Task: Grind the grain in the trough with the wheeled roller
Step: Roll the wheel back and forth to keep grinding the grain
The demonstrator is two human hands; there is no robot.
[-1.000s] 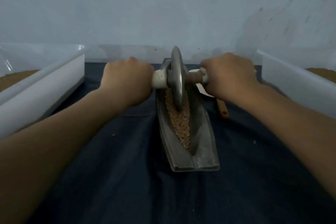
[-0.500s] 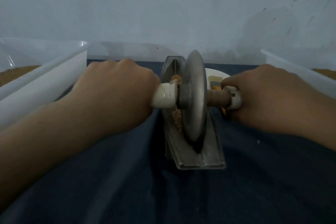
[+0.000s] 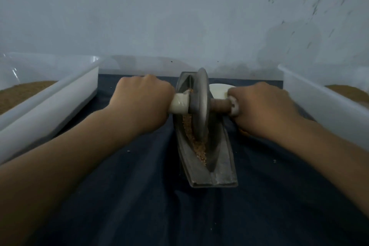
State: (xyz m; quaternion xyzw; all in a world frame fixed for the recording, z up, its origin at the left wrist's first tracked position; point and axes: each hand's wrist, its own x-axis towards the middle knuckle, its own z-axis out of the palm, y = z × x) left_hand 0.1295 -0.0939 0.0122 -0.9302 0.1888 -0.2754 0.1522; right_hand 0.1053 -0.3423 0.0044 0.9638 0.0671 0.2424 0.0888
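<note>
While plenty of coarse, whole-looking grain (image 3: 196, 147) lies in the groove of the trough (image 3: 217, 173), which sits lengthwise mid-table (image 3: 129, 205) on dark cloth, the grinding reads as under way but well short of done, with no fine meal visible. Wheeled roller (image 3: 200, 104) stands upright in the groove toward the far end; left hand (image 3: 141, 102) grips the white handle, right hand (image 3: 259, 108) the brown one, fingers curled tight round the axle. Toward the far edge a white dish (image 3: 218, 91) shows behind the roller; plastic bins (image 3: 50, 106) of brown material flank both side edges.
</note>
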